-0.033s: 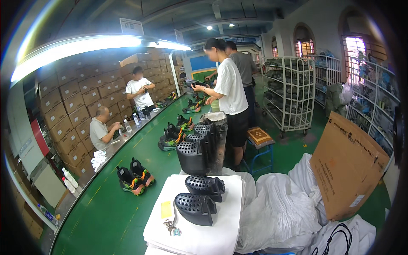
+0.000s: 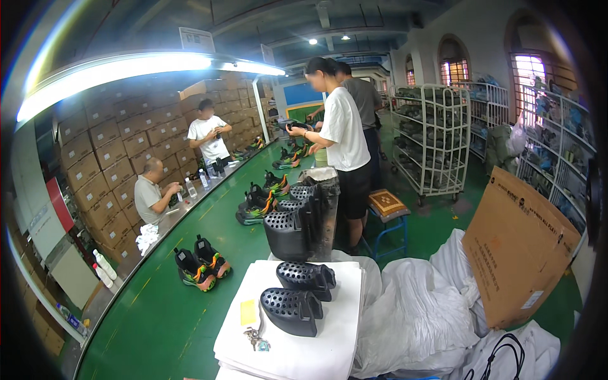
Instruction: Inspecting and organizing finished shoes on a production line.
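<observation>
Neither of my hands shows in the head view. Nearest to me, a pair of black shoe-shaped forms with round holes [image 2: 291, 311] lies on a stack of white sheets [image 2: 253, 354]. Beside them on the sheets are a yellow tag [image 2: 249, 313] and a small bunch of keys [image 2: 258, 341]. More black perforated forms [image 2: 286, 234] stand in a row just beyond the stack. To the left, a pair of black sneakers with orange and green soles [image 2: 201, 265] sits on the green conveyor belt [image 2: 145, 316]. Further along the belt are several similar sneakers [image 2: 255, 206].
White sacks [image 2: 411, 310] and a large cardboard box [image 2: 519, 247] crowd the right side. A blue-legged stool [image 2: 387, 204] and a wheeled rack [image 2: 430, 139] stand beyond. Co-workers line both sides of the belt; one in a white shirt [image 2: 345, 130] handles a dark shoe. Bottles [image 2: 104, 266] stand at left.
</observation>
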Tool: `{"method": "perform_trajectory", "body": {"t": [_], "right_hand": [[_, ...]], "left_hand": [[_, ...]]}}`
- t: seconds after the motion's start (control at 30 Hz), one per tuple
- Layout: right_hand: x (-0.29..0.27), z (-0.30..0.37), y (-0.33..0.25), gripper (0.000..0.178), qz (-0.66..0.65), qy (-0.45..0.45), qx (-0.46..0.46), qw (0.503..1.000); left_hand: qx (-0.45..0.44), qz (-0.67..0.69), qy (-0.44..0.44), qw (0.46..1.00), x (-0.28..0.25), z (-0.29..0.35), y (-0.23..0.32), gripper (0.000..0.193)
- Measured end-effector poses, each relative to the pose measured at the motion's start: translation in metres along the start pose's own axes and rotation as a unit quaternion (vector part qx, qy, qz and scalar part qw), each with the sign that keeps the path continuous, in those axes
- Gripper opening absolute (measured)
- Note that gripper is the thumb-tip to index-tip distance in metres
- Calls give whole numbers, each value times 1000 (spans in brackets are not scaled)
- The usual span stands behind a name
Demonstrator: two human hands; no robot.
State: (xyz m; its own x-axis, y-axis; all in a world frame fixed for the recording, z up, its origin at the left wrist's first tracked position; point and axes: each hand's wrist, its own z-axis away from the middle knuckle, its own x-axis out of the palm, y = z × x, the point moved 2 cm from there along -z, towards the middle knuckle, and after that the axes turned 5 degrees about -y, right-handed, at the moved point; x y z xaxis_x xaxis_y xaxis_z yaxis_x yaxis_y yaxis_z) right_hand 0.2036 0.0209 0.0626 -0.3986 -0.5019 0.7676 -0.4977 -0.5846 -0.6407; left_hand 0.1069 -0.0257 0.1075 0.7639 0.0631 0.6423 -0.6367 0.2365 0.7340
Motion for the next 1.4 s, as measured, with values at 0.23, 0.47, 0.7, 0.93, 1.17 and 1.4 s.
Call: {"method": "perform_trajectory", "body": {"t": [0.23,0.47,0.7,0.93,1.17,1.4], "right_hand": [[-3,-18,9,62,-17,40,-36,998],[-37,-24,10,56,-71,-22,-29,997],[-36,-32,18,60,-17,32,-29,999],[-38,-25,16,59,5,61,-43,997],[-28,-38,30,59,3,50,-33,998],[-41,-28,20,59,16,80,-48,996]], "left_hand": [[214,53,-371,902,33,76,70,16],[235,321,-318,860,0,14,10,14],[309,544,-231,745,-13,-29,-39,22],[369,706,-165,581,3,-72,-82,34],[399,810,-168,395,-8,-98,-95,39],[353,788,-231,448,10,-104,-99,33]]}}
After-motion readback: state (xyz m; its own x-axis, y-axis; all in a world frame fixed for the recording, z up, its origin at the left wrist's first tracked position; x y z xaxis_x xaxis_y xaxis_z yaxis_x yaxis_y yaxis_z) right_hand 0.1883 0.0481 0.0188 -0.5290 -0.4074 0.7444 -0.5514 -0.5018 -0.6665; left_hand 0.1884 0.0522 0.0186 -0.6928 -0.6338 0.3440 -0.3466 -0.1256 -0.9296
